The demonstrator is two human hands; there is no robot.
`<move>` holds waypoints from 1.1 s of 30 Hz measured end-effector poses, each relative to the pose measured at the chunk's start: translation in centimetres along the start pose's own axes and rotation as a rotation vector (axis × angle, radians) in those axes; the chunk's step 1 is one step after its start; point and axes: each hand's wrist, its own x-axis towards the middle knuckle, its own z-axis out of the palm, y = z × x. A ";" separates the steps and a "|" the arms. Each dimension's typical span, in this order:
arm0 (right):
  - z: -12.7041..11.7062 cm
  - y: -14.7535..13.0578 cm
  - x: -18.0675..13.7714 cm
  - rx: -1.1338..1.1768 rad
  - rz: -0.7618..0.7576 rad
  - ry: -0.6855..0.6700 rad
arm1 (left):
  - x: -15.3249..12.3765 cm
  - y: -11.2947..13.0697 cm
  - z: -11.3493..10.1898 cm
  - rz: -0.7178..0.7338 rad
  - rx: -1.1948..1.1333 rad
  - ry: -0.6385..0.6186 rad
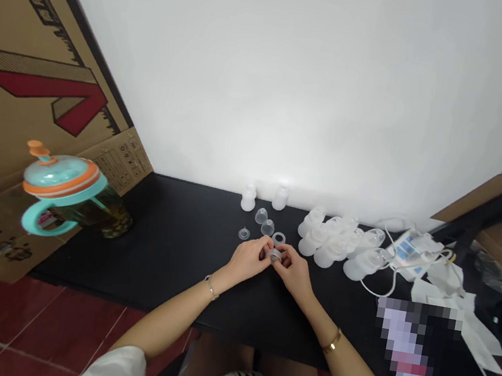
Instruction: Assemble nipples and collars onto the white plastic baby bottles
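Both of my hands meet over the black table, fingers pinched round a small clear ring-shaped part (274,254). My left hand (249,257) grips its left side and my right hand (293,271) its right side; the fingertips hide much of it. Just beyond lies a whitish ring (278,238). Two clear domed caps (261,216) and a flat round clear piece with a raised centre (244,233) lie to the left of it. Farther back, two small white bottles (248,198) stand near the wall, apart from each other.
Several translucent bottle-like pieces (324,251) cluster at right. Behind them are a white device (406,252) with a cable and crumpled white paper (449,285). A large teal-and-orange lidded jug (64,179) stands at left beside a cardboard box (14,110). A white wall (267,88) borders the table (163,250).
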 end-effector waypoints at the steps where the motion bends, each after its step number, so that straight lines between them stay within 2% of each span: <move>1: 0.0 0.1 0.0 0.002 -0.002 0.005 | 0.1 -0.1 -0.1 -0.002 -0.005 -0.003; 5: 0.2 0.1 0.1 0.073 0.006 0.019 | 0.2 -0.4 -0.1 -0.005 -0.028 0.000; 8: 0.1 -0.2 0.3 0.286 0.104 -0.003 | 0.1 -0.7 0.2 -0.011 -0.074 0.067; 12: -0.1 -0.7 0.5 0.623 0.288 -0.105 | 0.1 -1.1 0.6 0.003 -0.190 0.139; 16: -0.3 -1.2 0.3 0.767 0.324 -0.260 | 0.0 -1.0 0.5 0.019 -0.181 0.168; 18: -0.2 -1.4 0.1 0.775 0.323 -0.264 | 0.0 -0.8 0.3 0.032 -0.156 0.161; 23: -0.2 -1.0 0.3 0.679 0.226 -0.054 | -0.1 -0.7 0.3 0.115 -0.103 0.153; 26: -0.5 -0.6 0.5 0.633 0.200 0.027 | -0.1 -0.9 0.6 0.128 -0.087 0.137; 33: -1.1 -0.8 0.5 0.582 0.277 0.023 | -0.2 -0.9 0.7 0.135 -0.111 0.141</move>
